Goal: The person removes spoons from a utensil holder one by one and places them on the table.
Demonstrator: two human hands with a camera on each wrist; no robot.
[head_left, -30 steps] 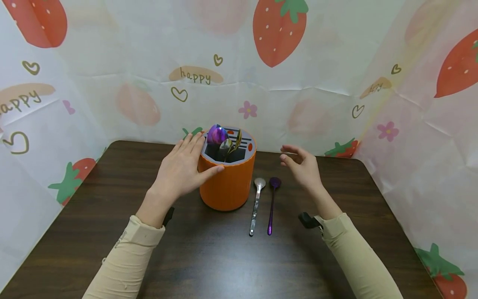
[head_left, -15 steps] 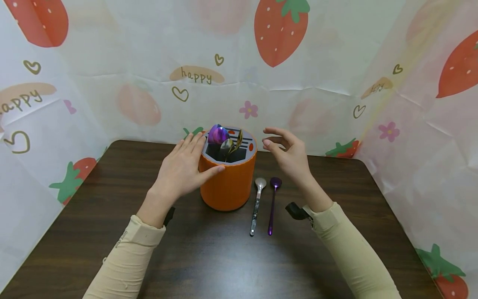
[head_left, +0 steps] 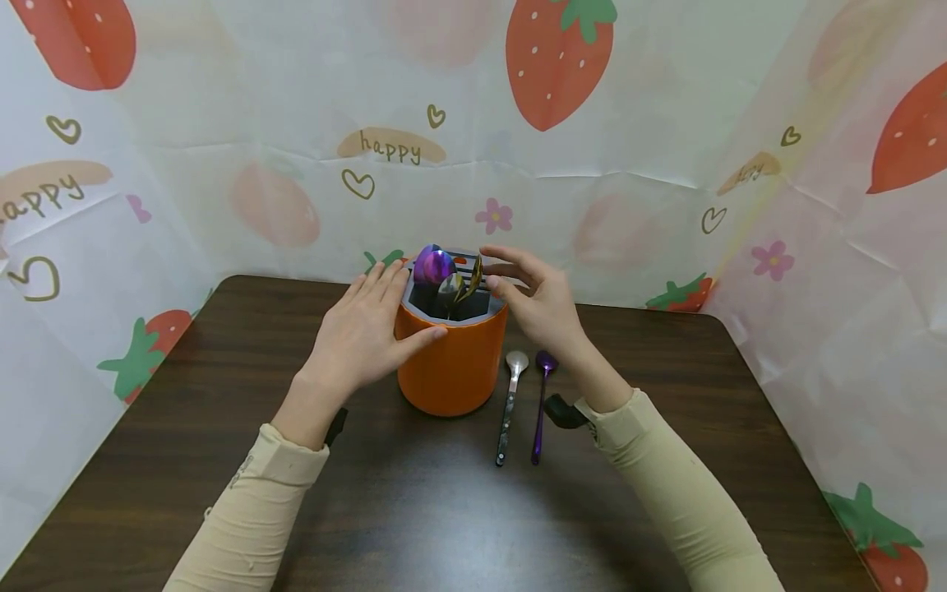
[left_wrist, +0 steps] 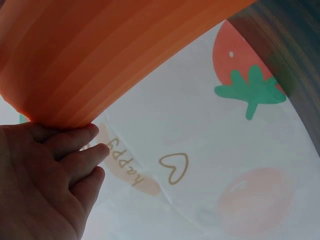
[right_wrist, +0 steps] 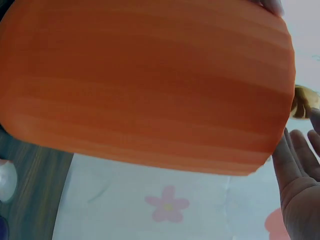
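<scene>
An orange cylindrical utensil holder (head_left: pixel 450 370) with a grey slotted top stands on the table. Against its left side and rim rests my left hand (head_left: pixel 360 329), fingers straight, thumb across the front; the left wrist view shows those fingertips (left_wrist: pixel 90 131) touching the orange wall. Upright in the holder's front opening are an iridescent purple spoon (head_left: pixel 435 267), a silver spoon (head_left: pixel 450 288) and a gold spoon (head_left: pixel 473 278). My right hand (head_left: pixel 543 304) is over the right rim, thumb and fingers apart beside the gold spoon, whose bowl (right_wrist: pixel 303 101) also shows in the right wrist view.
Just right of the holder, a silver spoon with a patterned handle (head_left: pixel 506 411) and a dark purple spoon (head_left: pixel 541 403) lie side by side on the brown wooden table (head_left: pixel 414 510). A strawberry-print cloth (head_left: pixel 636 164) hangs behind the table and along both sides.
My right hand has moved left from beyond the table spoons to the holder's right rim, near the gold spoon. The left hand and the holder have stayed in place.
</scene>
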